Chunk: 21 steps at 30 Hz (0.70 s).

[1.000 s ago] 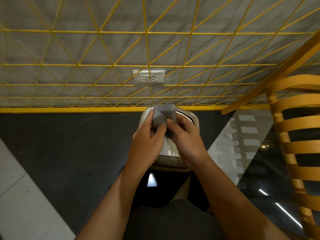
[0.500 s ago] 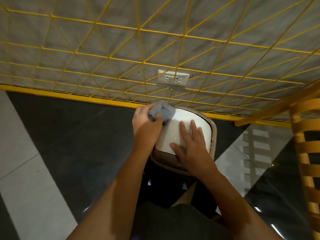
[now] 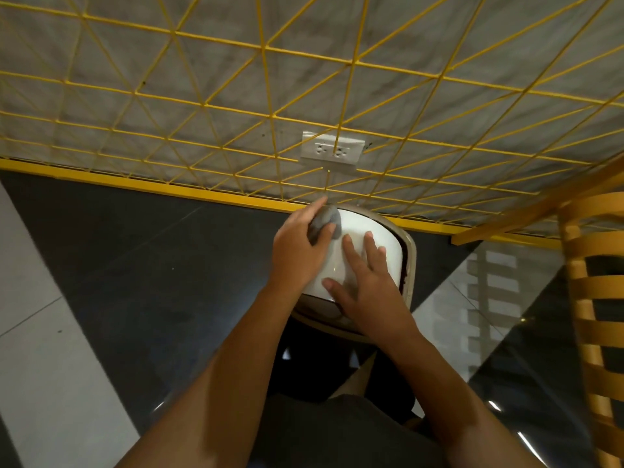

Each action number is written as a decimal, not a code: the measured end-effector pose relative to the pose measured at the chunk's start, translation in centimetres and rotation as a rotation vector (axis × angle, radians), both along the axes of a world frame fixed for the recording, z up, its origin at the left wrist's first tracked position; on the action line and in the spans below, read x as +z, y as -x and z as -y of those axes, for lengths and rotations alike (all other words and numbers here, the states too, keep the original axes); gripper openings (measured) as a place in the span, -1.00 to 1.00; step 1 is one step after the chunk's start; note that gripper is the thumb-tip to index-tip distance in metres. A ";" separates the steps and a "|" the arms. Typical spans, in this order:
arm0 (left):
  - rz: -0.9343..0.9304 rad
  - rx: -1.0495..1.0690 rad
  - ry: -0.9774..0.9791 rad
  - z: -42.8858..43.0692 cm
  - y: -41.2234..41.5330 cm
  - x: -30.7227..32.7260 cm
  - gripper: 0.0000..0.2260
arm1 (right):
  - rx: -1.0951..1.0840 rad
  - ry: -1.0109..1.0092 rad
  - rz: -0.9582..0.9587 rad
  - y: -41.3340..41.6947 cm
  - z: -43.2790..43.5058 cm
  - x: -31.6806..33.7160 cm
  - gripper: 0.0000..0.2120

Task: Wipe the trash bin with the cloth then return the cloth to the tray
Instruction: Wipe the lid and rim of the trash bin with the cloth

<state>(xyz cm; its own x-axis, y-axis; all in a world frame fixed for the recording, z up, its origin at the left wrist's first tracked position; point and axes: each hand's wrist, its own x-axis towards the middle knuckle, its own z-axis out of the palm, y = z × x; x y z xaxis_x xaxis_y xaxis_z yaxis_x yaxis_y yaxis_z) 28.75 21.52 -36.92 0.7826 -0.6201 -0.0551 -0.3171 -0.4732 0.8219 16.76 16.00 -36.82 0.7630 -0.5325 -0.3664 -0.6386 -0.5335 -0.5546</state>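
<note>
A white trash bin (image 3: 381,233) with a beige rim stands on the dark floor against the wall, seen from above. My left hand (image 3: 299,251) grips a bunched grey cloth (image 3: 326,221) and presses it on the far left part of the bin's lid. My right hand (image 3: 366,282) lies flat on the lid with fingers spread, holding nothing. No tray is in view.
A yellow wire grid (image 3: 270,113) covers the grey wall, with a white power outlet (image 3: 332,152) behind it just above the bin. A yellow slatted chair (image 3: 597,298) stands at the right. Dark and light floor tiles (image 3: 118,282) lie to the left.
My right hand let go of the cloth and settled flat on the lid. My left hand kept the cloth and moved it to the lid's far left edge.
</note>
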 end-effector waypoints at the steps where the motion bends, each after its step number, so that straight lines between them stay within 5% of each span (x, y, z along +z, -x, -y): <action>1: 0.011 -0.014 -0.020 0.5 -0.1 -0.2 -0.67 | -0.004 -0.001 0.003 0.0 0.0 0.0 -0.29; 7: -0.185 0.136 -0.030 1.3 -1.2 -0.2 -0.72 | -0.006 0.002 -0.009 -0.3 0.0 0.1 -0.31; 18: -0.024 0.153 -0.075 0.3 0.6 0.2 -0.76 | 0.006 0.023 -0.038 -0.5 0.0 -0.2 -0.30; 21: -0.144 0.147 -0.061 2.9 -1.1 0.4 -0.74 | 0.004 0.013 -0.045 -0.6 0.1 -0.2 -0.30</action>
